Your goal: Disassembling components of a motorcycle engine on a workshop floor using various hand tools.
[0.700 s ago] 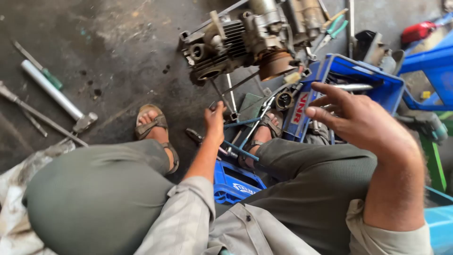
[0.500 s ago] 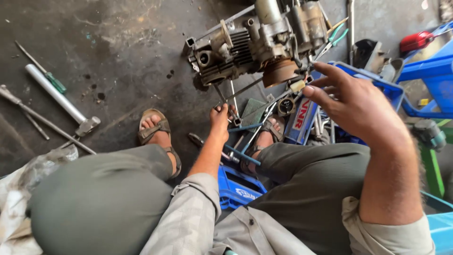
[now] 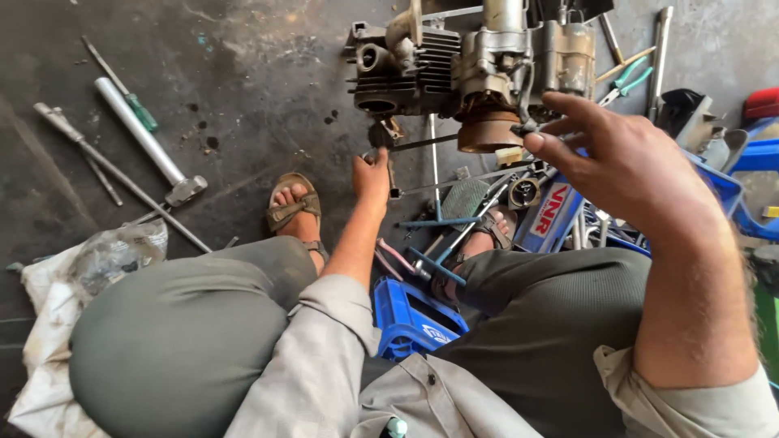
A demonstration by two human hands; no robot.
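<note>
A grimy motorcycle engine lies on the dark floor ahead of my knees. My right hand is raised in front of it with the fingers spread. Its fingertips are close to a small dark piece under the engine's brown round cover, and I see nothing gripped. Between my feet, my left hand reaches down to the floor. Its fingers are curled on a thin metal rod that runs right toward a blue box.
A silver-handled hammer, a green-handled screwdriver and a long bar lie at the left. Green-handled pliers lie beside the engine. A blue crate sits under my legs. A plastic bag lies on cloth at the left.
My view has shifted and moved closer, so the engine now sits near top centre. My right hand has moved in toward the engine's underside. My left hand stays low by the rods.
</note>
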